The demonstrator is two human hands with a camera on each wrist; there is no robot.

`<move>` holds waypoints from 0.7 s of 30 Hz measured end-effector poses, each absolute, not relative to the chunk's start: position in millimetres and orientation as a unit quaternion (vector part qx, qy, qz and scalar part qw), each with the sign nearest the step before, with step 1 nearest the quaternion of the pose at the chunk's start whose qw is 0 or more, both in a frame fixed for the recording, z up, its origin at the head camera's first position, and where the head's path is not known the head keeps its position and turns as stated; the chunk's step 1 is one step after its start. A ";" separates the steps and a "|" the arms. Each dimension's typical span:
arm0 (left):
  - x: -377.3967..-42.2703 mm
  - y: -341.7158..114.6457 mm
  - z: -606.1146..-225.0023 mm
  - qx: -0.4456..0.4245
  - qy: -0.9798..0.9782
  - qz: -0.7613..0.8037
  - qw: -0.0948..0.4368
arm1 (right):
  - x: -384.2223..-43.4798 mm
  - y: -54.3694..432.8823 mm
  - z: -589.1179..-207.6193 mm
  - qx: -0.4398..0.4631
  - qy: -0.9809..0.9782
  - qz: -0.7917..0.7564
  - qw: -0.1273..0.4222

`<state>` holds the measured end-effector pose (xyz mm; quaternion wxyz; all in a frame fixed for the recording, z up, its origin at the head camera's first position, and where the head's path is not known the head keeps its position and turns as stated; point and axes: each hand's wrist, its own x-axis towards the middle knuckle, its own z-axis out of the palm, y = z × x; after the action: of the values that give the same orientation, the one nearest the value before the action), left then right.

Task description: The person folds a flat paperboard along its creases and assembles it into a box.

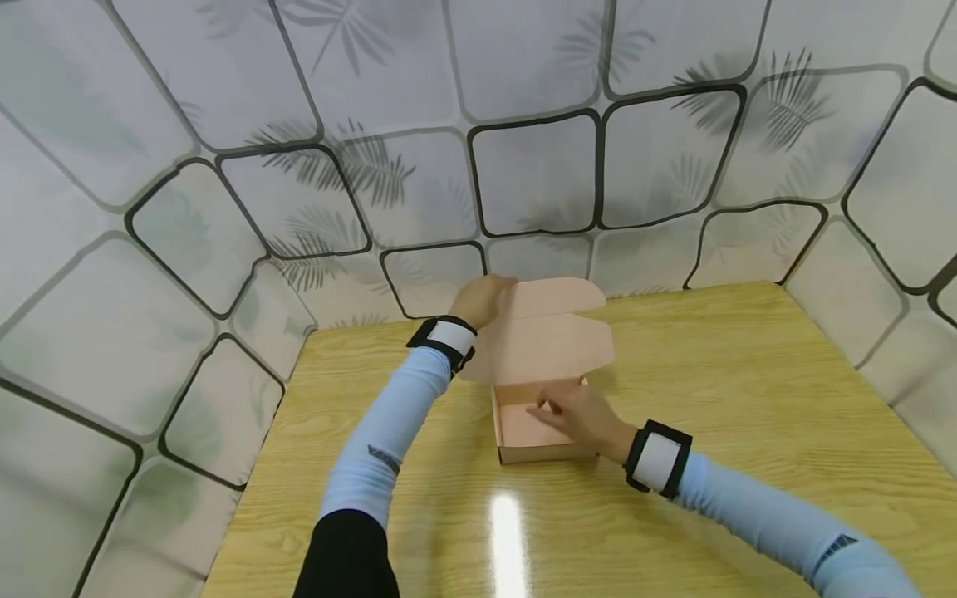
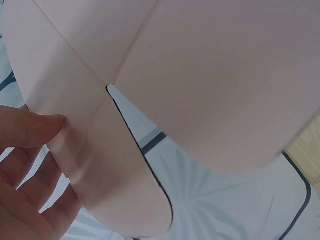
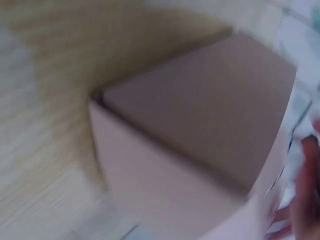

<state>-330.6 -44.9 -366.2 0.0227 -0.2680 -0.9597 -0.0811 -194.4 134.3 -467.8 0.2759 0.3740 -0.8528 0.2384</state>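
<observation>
A small cardboard mailer box [image 1: 534, 453] stands on the table with its lid [image 1: 549, 345] raised and tilted back toward the wall. My left hand [image 1: 481, 301] holds the lid's upper left corner. In the left wrist view, the thumb [image 2: 50, 129] lies on the inner face of the flap [image 2: 115, 185] and the fingers pass behind it. Over the tray of the box, my right hand [image 1: 579, 413] hangs with loosely bent fingers and nothing visible in them. The right wrist view is blurred, showing the box's inside [image 3: 205, 110] and part of that hand [image 3: 305, 195] at the right edge.
The wood-grain table [image 1: 748, 399] extends on both sides of the box. Behind it hangs a pale curtain [image 1: 538, 174] with dark outlined shapes and leaf prints, also enclosing the left and right sides. A bright light reflection lies on the tabletop in front of the box.
</observation>
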 end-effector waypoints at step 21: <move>-325.5 -66.5 -369.8 -0.268 -0.951 -0.148 0.043 | -279.8 190.2 -447.0 -0.009 -0.838 0.546 -0.024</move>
<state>-325.5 -66.5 -369.8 0.0433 -0.2677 -0.9510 -0.1482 -279.8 190.2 -447.0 -0.0242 -0.0087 -0.8377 0.5456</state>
